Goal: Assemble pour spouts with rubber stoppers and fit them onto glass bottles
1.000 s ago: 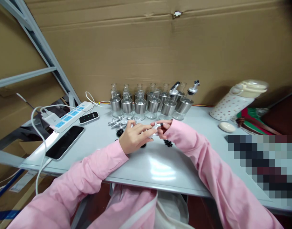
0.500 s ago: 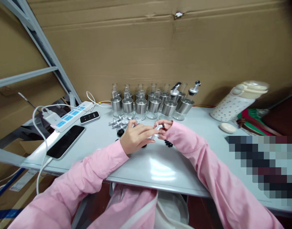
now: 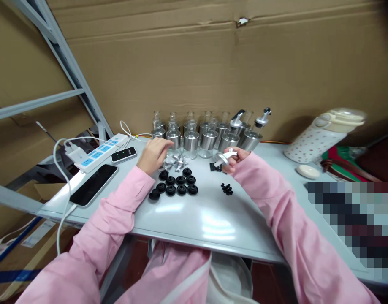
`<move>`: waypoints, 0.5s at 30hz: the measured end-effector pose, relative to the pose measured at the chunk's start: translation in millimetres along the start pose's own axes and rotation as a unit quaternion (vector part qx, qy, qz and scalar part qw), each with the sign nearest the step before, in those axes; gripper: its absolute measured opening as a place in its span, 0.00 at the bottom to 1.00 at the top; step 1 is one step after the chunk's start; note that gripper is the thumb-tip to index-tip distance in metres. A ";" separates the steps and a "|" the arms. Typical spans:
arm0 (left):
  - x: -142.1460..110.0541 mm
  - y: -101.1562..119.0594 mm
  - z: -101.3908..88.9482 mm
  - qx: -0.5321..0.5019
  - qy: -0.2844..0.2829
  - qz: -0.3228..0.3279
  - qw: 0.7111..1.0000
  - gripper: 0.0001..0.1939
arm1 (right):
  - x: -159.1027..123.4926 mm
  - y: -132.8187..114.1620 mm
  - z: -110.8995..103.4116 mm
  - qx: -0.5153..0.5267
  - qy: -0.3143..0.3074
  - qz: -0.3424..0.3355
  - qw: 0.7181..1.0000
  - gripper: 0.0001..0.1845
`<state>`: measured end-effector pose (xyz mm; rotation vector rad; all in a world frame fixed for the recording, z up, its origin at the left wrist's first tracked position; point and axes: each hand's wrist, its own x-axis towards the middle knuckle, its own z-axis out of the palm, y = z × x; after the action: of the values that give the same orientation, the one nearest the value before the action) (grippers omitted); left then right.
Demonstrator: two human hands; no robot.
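My right hand [image 3: 237,158] grips a silver pourer spout [image 3: 224,158] by its tube, with the round collar facing left. My left hand [image 3: 154,155] is apart from it, over the left side of a pile of silver pourer spouts [image 3: 178,162]. Its fingers stretch to the right, and I see nothing in them. In front of the pile lie several black ribbed stoppers [image 3: 181,190] in rough rows. Small black caps [image 3: 227,189] form a cluster below my right hand, and more small black pieces [image 3: 215,167] lie just left of it.
Glass bottles with steel sleeves [image 3: 191,140] stand in two rows at the back; two on the right carry pourers. To the left are a power strip [image 3: 100,155], a phone [image 3: 94,185] and a small black device [image 3: 124,154]. A dotted flask [image 3: 314,139] and a pale oval object [image 3: 308,171] are right.
My hands, which were together at the pourer spout, have separated. The left one has moved left to the pile, uncovering the black stoppers. My right hand has shifted slightly right, keeping the spout.
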<state>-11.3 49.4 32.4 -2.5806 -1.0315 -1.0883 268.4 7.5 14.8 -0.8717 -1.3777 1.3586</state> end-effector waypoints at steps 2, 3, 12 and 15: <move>-2.5 -10.0 2.7 0.028 -0.082 -0.009 0.996 0.10 | 0.5 1.2 -3.7 -0.013 0.005 0.002 1.000 0.23; -3.9 -12.7 4.4 0.038 -0.116 -0.013 0.992 0.10 | 1.0 2.2 -4.4 -0.009 0.000 0.007 1.000 0.22; -10.4 -15.2 15.8 0.060 -0.214 -0.023 0.975 0.10 | 11.8 13.0 -14.3 0.099 -0.094 0.015 0.991 0.12; -11.0 -16.7 17.0 0.060 -0.219 -0.020 0.974 0.10 | 11.4 13.0 -12.3 0.113 -0.099 0.014 0.989 0.12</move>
<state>-18.0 62.6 10.7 -2.7718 -1.1968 -0.4461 275.3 23.3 2.4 -0.6200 -1.3306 1.6218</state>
